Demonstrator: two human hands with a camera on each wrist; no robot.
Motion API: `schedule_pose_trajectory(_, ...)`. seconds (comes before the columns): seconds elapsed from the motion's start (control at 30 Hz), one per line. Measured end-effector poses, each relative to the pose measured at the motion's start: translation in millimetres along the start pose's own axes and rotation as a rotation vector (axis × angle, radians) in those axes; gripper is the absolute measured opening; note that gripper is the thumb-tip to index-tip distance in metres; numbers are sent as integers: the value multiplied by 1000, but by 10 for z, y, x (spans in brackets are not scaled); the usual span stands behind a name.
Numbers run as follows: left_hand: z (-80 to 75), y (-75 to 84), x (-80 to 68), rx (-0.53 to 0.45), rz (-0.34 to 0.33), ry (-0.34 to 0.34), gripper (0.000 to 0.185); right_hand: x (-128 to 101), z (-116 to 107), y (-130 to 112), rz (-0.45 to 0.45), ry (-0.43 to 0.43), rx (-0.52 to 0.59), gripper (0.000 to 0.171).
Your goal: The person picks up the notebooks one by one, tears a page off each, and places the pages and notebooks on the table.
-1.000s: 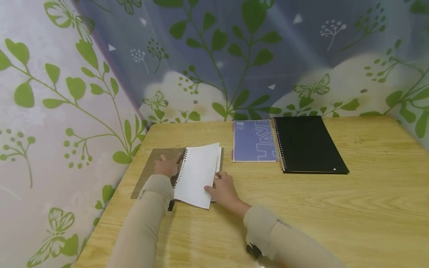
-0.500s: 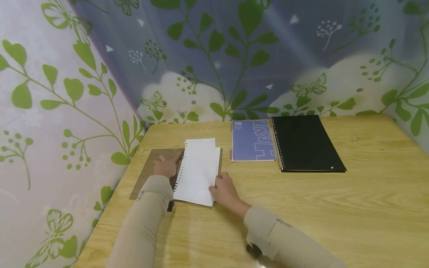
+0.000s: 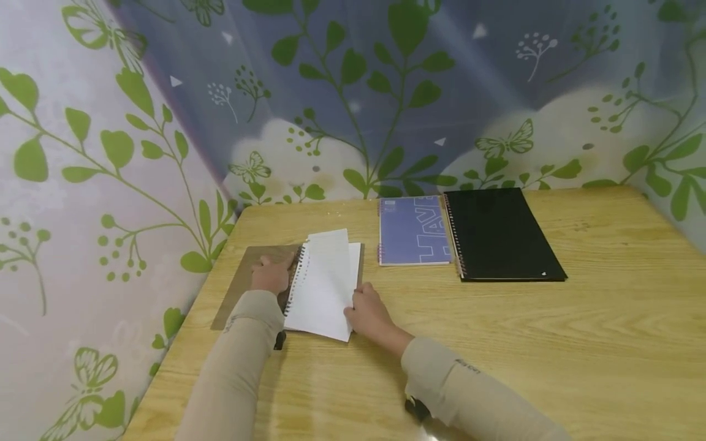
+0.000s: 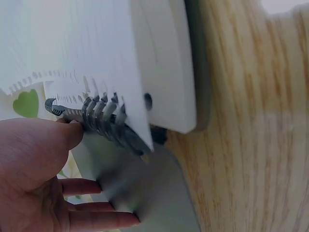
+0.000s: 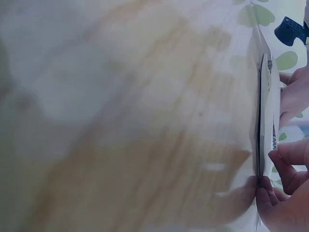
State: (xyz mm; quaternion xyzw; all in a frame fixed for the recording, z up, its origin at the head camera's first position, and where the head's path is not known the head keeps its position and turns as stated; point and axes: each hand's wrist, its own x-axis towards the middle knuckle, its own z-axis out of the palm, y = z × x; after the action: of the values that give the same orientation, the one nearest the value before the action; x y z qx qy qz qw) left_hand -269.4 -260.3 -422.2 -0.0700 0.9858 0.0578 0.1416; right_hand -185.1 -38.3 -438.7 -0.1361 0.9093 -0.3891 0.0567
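Note:
A spiral notebook lies open at the table's left side, its brown cover (image 3: 241, 291) folded out flat and its white pages (image 3: 325, 282) to the right. My left hand (image 3: 269, 275) rests flat on the cover beside the spiral (image 4: 99, 116), fingers (image 4: 104, 220) straight and thumb against the coils. My right hand (image 3: 366, 309) pinches the right edge of the top white sheet (image 5: 263, 121), which sits askew on the stack. In the right wrist view the pages show edge-on, with the fingertips (image 5: 285, 166) curled round them.
A purple spiral notebook (image 3: 412, 231) and a larger black one (image 3: 499, 236) lie shut side by side at the back of the wooden table (image 3: 551, 343). Walls with a leaf pattern (image 3: 110, 153) close in the left and the back.
The top sheet in my right hand has turned and slid away from me; its far edge now juts past the notebook. My left hand has stayed on the cover.

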Motion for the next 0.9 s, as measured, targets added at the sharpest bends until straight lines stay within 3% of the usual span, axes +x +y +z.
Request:
schedule_pose_trajectory(0.23, 73, -30, 69, 24, 10, 26, 50, 35, -64, 81, 4, -15, -55, 26)
schedule_pose_trajectory(0.47, 32, -7, -24, 11, 20, 21, 49, 51, -92, 108, 26, -39, -23, 19)
schedule_pose_trajectory(0.57, 37, -7, -42, 39, 12, 21, 50, 13, -93, 81, -11, -13, -108, 26)
schedule_pose_trajectory(0.67, 57, -3, -51, 90, 16, 31, 50, -64, -127, 40, -84, 57, -265, 31)
schedule_pose_trajectory(0.8, 71, 3, -57, 94, 28, 48, 50, -142, -248, 17, -220, 246, -482, 25)
schedule_pose_trajectory(0.9, 74, -24, -76, 43, 12, 93, 47, -147, -421, 24, -252, 365, -494, 18)
